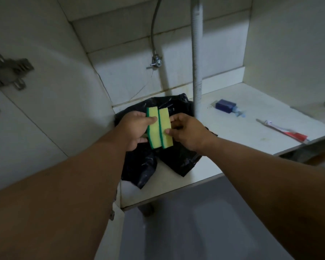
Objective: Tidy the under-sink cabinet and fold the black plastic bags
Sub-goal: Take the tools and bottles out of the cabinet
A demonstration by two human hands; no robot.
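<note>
Under-sink cabinet, interior. Cabinet floor [233,117]: white, lightly marked. Item one: two sponges, yellow with green scouring backs, held side by side and touching, above the bag. Left sponge [152,126] is gripped by the left hand [133,130], thumb across its yellow face and fingers curled behind. Right sponge [165,126] is pinched by the right hand [188,133], thumb on its lower face. Item two: black plastic bag [148,166], crumpled and unfolded, lying at the left of the floor, reaching from the back wall to near the front edge. Item three: small blue bottle [225,106], lying on its side, right of the corrugated drain hose [197,72]. Item four: red and white tube [287,131], lying near the right front edge, well apart from the bag. Back wall: metal valve [156,62] with a flexible hose above it.
</note>
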